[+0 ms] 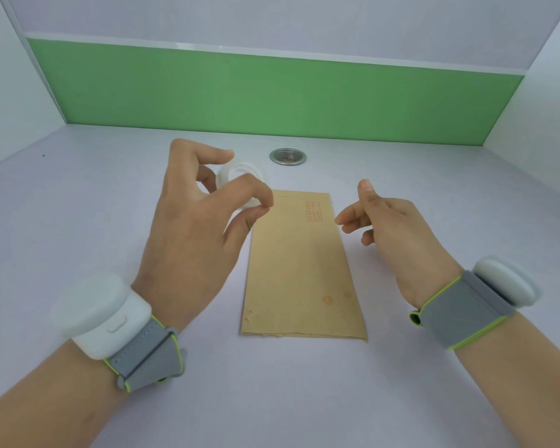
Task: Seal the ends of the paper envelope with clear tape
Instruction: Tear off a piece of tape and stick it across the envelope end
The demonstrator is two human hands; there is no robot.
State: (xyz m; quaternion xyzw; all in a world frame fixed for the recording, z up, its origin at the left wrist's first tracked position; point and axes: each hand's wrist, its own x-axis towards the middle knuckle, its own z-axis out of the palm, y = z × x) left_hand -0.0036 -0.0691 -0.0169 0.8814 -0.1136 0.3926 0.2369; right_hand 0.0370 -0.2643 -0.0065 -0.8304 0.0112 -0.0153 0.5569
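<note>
A pale lilac tabletop [78, 221] spans the view, with a small dark speck [43, 155] near its far left edge. A round metal grommet [288, 156] is set flush in the tabletop, beyond and between the two grips, nearer the left one; bits of debris lie in its recess. Behind it a green panel [272, 98] runs across the back, capped by a thin pale strip [272, 52] and a lilac wall [272, 21] above. White side walls [10, 101] rise outside both grips, left and right.
</note>
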